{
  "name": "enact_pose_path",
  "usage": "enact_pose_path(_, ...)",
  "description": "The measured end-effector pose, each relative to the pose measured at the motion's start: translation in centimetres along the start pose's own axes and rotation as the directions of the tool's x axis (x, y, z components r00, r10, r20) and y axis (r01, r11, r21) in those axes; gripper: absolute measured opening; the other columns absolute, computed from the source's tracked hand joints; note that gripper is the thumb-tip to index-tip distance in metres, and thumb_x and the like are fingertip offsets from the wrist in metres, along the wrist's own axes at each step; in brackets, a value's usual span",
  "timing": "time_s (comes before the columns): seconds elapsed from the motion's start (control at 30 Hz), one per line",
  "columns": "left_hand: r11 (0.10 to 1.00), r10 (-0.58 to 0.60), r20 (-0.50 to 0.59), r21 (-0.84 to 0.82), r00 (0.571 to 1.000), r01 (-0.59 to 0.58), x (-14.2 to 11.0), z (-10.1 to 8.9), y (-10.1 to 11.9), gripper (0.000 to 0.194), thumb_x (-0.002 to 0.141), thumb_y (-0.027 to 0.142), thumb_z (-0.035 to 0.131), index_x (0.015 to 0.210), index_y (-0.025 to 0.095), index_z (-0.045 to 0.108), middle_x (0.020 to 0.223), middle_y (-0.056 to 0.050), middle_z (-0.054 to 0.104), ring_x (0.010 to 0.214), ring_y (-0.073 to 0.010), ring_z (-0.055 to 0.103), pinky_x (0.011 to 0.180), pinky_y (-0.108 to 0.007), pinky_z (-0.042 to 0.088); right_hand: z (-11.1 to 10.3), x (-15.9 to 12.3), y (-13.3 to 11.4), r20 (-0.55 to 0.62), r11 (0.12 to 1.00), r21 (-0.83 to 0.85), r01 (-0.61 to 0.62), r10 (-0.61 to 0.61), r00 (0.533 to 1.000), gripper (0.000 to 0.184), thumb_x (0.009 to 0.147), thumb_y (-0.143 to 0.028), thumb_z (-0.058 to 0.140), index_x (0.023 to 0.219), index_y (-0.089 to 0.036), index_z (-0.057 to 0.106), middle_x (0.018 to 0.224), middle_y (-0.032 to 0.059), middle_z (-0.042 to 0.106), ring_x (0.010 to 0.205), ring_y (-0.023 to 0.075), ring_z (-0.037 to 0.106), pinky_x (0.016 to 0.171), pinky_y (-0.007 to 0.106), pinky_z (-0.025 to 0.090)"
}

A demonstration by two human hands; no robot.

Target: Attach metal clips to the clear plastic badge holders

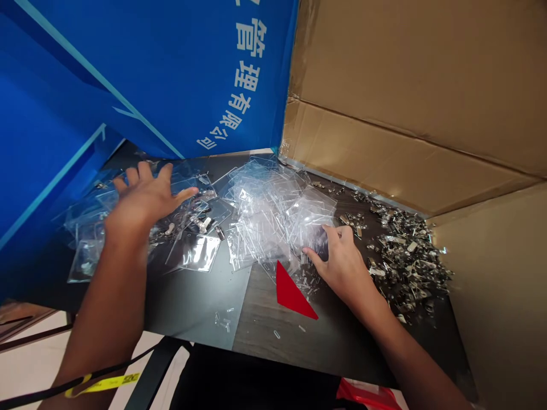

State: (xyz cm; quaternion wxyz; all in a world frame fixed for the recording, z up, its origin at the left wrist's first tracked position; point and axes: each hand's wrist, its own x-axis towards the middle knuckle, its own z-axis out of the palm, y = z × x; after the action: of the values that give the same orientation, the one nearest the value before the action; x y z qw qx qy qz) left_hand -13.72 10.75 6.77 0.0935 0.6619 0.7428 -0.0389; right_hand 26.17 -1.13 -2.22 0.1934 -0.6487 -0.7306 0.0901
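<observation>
My left hand (145,196) is open, its fingers spread over a pile of clear plastic badge holders (199,250) mixed with metal clips (205,224). Its palm faces down; whether it touches the pile is hard to make out. My right hand (342,256) is at the right edge of a larger heap of clear badge holders (265,210). Its thumb and curled fingers are around the edge of a clear badge holder (314,225); the fingertips are partly hidden. Just left of this hand lies a red triangular piece (293,293).
A heap of metal badge clips (405,250) fills the table's right side. Small clear strips (224,320) lie near the front edge. A blue printed panel (171,74) stands behind on the left, and tall cardboard walls (405,131) border the back and right.
</observation>
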Motion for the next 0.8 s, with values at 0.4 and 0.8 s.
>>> enact_pose_path(0.4,0.833,0.542,-0.252,0.036,0.802,-0.552,-4.4,3.7,9.7,0.048,0.113,0.044,0.047,0.145,0.013,0.067,0.153,-0.026,0.058,0.139,-0.0442,0.055,0.115,-0.062,0.048,-0.5,0.0,0.3,-0.008,1.000,-0.004,0.018,-0.018,1.000,0.033,0.100,-0.035,0.078,0.127,-0.017,0.075,0.130,0.0222,0.063,0.096,0.0333,0.077,0.085,0.049,0.065)
enact_pose_path(0.8,0.388,0.611,-0.107,-0.823,0.784,-0.415,-9.7,7.9,14.6,0.050,0.107,0.041,0.066,0.152,0.025,0.052,0.140,-0.014,0.066,0.113,-0.0250,0.072,0.098,-0.044,0.062,-2.2,-0.5,-2.6,-0.346,0.974,0.034,0.225,-0.199,0.917,0.027,0.111,-0.017,0.055,0.117,-0.022,0.082,0.105,0.0125,0.083,0.090,0.0258,0.077,0.081,0.039,0.061)
